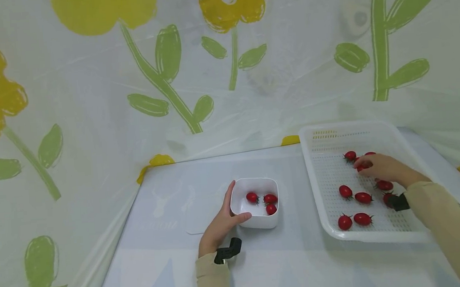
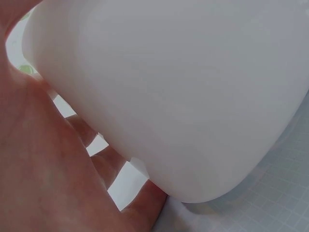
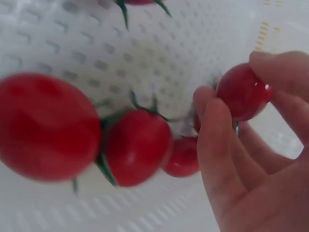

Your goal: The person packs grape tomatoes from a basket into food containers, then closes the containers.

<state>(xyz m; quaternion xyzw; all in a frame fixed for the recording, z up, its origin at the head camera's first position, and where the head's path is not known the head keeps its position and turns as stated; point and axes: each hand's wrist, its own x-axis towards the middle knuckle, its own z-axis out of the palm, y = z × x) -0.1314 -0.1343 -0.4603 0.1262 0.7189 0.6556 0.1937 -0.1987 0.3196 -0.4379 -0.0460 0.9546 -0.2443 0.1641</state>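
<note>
My left hand point(image 1: 221, 224) holds a white square container point(image 1: 259, 222) on the table, thumb over its near rim and fingers along its left side. Inside it lie 3 red cherry tomatoes point(image 1: 270, 199). In the left wrist view the container's smooth wall point(image 2: 174, 96) fills most of the picture, with the fingers passing behind it. Over the far part of a white perforated basket point(image 1: 316, 191), my right hand point(image 1: 392, 170) pinches a cherry tomato point(image 3: 244, 92) between thumb and fingertips. Several more cherry tomatoes with green stems point(image 1: 363, 197) lie in the basket, some partly hidden by the hand and sleeve.
The basket stands on the right of the pale table point(image 1: 173, 254), the container left of it. Behind the table hangs a whitish curtain point(image 1: 290, 90) printed with yellow flowers and green leaves. A black wrist device point(image 1: 228, 250) sits at the left cuff.
</note>
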